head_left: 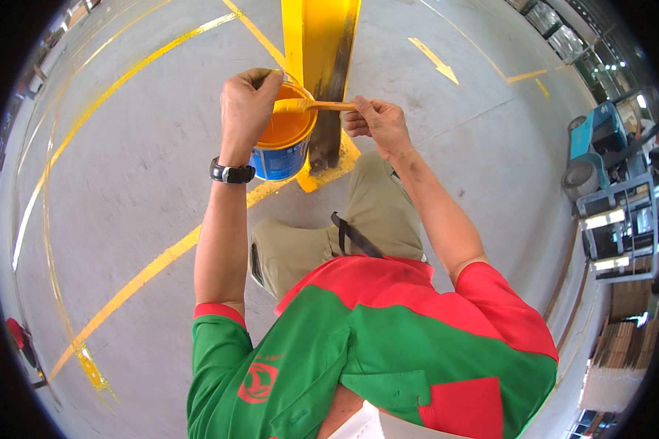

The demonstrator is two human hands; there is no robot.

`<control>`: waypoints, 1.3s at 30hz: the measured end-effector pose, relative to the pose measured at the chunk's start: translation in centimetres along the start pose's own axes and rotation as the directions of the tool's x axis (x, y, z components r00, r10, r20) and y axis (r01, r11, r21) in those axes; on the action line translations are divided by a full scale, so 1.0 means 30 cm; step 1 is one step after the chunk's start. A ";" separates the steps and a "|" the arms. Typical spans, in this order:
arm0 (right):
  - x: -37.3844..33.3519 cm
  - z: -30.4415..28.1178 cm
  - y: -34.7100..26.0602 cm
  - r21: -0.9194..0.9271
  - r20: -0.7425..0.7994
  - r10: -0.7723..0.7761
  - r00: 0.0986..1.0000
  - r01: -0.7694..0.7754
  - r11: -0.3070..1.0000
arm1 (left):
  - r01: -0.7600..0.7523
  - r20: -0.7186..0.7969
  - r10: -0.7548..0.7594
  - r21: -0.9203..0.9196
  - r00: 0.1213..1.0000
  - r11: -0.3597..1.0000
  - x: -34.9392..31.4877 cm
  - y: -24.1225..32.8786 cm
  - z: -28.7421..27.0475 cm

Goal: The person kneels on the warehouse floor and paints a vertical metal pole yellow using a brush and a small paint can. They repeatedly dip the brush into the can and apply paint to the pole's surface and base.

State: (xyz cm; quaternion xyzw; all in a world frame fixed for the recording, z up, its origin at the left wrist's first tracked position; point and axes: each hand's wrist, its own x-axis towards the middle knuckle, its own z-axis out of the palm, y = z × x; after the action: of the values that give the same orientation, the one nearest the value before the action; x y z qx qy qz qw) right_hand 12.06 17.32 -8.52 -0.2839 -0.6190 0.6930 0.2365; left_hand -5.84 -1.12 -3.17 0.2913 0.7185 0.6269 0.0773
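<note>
At the far left, yellow lines run over the grey floor, and a red object near the dark rim of the view is too small to identify. Next comes the left hand, with a black watch at its wrist. Its thumb and fingers are bent and closed together at the upper edge of a blue bucket; whether they pinch the rim or a handle, I cannot tell. The bucket is orange inside, its opening faces upward, and part of its left side is hidden behind this hand. Across the opening lies a brush. Its long axis goes almost level from left to right, with the yellow coated head pointing left, over the bucket, and the orange handle pointing right. The edges of the head are hard to separate from the orange inside. Behind stands a yellow column with one dark side; its top is cut off, and its lower part is partly covered by the bucket. The right hand pinches the end of the brush handle between thumb and forefinger, the other fingers curled, so the tip is hidden. Further right are a yellow floor arrow, a blue wheeled machine and brown stacked sheets, bent and partly cut by the rim.
</note>
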 end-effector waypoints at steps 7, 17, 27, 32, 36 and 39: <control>-0.032 -0.024 0.101 0.235 -0.058 0.151 0.987 -0.134 0.963 | -0.046 0.020 0.045 0.081 0.999 0.996 -0.014 -0.003 0.006; -0.009 -0.138 0.036 0.209 -0.250 -0.262 0.932 0.316 0.925 | -0.023 -0.057 0.020 -0.058 0.998 0.998 -0.083 -0.065 0.022; 0.260 -0.012 -0.287 -0.684 0.283 -0.948 0.148 0.723 -0.092 | 0.068 -0.167 -0.085 -0.106 0.982 0.992 -0.228 -0.250 -0.215; 0.242 -0.031 -0.480 -0.723 0.458 -0.889 0.018 0.589 -0.361 | 0.093 -0.295 -0.123 -0.115 0.948 0.989 -0.409 -0.371 -0.404; 0.175 -0.065 -0.422 -0.595 0.724 -0.690 0.007 0.513 -0.618 | 0.218 -0.361 -0.194 0.027 0.912 0.976 -0.570 -0.500 -0.552; 0.101 -0.086 -0.222 -0.516 0.838 -0.533 0.115 0.481 -0.708 | 0.260 -0.448 -0.198 0.081 0.872 0.962 -0.705 -0.620 -0.636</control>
State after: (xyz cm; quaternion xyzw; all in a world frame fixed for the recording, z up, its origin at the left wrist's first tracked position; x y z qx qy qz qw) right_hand 11.47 22.05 -2.42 0.1375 -0.8650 -0.2960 0.3811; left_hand -3.61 -29.17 -22.29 0.0610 0.7885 0.6112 -0.0322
